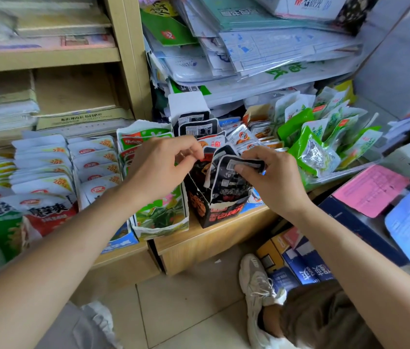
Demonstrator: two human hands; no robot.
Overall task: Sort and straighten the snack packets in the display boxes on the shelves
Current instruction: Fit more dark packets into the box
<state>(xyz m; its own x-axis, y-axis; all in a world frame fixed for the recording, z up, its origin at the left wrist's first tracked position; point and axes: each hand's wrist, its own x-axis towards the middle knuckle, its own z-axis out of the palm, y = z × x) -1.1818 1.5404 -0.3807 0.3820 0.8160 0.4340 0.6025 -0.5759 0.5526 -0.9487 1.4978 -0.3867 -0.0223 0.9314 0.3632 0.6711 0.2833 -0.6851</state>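
A black display box (220, 213) stands at the front edge of the low wooden shelf, full of black snack packets (226, 177). My right hand (272, 180) pinches the top of one black packet by its barcode edge, thumb and fingers curled round it. My left hand (158, 167) is over the box's left side, its fingertips pinching the top of a red-and-black packet (205, 157). A green-and-white display box (163, 217) sits just left of the black one, partly hidden by my left forearm.
White packets (48, 170) lie in rows at the left. Green packets (324, 137) fill a clear tray at the right. Orange packets (251, 139) stand behind the black box. Stacked papers (262, 54) overhang above. Boxes (304, 263) and my shoe (259, 285) are on the floor.
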